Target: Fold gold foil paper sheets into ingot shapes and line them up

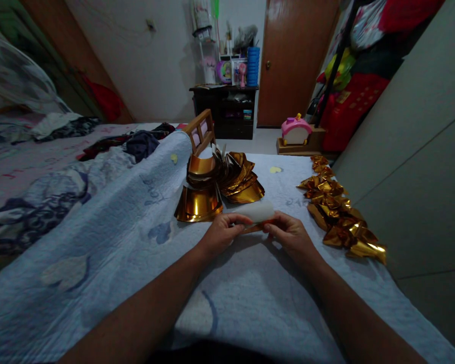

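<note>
Between both hands is a sheet of gold foil paper (261, 211), its pale back facing up and a narrow gold strip showing along the near edge. My left hand (224, 232) pinches the sheet's left end between thumb and fingers. At the opposite end, my right hand (290, 233) grips it the same way. Just beyond lie curved stacks of gold foil sheets (199, 205), fanned out on the light blue quilted cover (250, 283). To the right, several crumpled, folded gold foil pieces (337, 212) form a row along the bed's edge.
A small wooden rail (200, 132) stands behind the foil stacks. Rumpled clothes and bedding (136, 144) lie on the left. A pale cabinet (409, 177) borders the right side. Farther off are a dark low cabinet (223, 119), a pink toy (296, 132) and a wooden door (299, 65).
</note>
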### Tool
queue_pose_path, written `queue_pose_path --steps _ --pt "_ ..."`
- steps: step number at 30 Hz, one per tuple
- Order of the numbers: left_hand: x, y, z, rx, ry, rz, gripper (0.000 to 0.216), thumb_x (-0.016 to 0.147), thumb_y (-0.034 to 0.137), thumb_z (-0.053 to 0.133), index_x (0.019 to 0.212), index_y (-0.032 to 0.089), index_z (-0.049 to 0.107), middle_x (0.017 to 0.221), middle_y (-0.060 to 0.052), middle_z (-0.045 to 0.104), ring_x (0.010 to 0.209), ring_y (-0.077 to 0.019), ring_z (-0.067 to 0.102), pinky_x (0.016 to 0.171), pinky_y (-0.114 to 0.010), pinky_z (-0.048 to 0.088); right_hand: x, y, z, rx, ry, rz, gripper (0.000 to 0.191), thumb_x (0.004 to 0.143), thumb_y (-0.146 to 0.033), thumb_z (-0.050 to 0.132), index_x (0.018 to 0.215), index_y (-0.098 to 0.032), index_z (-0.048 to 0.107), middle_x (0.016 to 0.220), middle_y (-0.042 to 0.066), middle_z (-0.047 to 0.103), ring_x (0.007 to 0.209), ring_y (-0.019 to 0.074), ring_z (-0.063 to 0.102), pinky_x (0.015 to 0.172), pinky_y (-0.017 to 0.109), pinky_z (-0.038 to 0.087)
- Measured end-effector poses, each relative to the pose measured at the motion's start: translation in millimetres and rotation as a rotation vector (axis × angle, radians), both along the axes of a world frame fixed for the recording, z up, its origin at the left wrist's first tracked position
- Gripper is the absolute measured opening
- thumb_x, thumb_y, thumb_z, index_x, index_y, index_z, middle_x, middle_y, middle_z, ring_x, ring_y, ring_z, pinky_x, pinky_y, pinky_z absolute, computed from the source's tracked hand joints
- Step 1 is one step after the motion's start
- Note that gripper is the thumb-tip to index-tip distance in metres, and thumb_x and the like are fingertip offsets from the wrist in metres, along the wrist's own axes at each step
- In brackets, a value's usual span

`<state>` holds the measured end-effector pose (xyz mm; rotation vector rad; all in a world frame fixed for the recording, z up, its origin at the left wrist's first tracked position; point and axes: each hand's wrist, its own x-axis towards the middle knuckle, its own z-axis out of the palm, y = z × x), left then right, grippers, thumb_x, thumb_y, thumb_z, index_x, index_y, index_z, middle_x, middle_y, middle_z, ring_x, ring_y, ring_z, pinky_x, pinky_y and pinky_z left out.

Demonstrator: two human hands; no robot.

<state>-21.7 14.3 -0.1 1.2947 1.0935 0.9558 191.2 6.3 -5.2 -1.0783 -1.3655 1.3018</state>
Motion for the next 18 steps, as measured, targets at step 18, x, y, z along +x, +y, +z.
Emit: queue_pose_path --steps 18 --pt "11 -4 1.7 0.009 -0.104 0.088 0.020 0.070 0.032 0.084 0.074 0.014 0.074 0.071 -0.003 0.066 0.065 -0.0142 0.056 0.064 -0.028 0.044 -8 -2 -1.1 -0.050 0.080 -0.077 0.032 0.072 -0.037 0.080 0.083 -0.023 0.054 0.068 -0.004 0.061 0.057 0.0130 0.056 0.053 0.026 0.044"
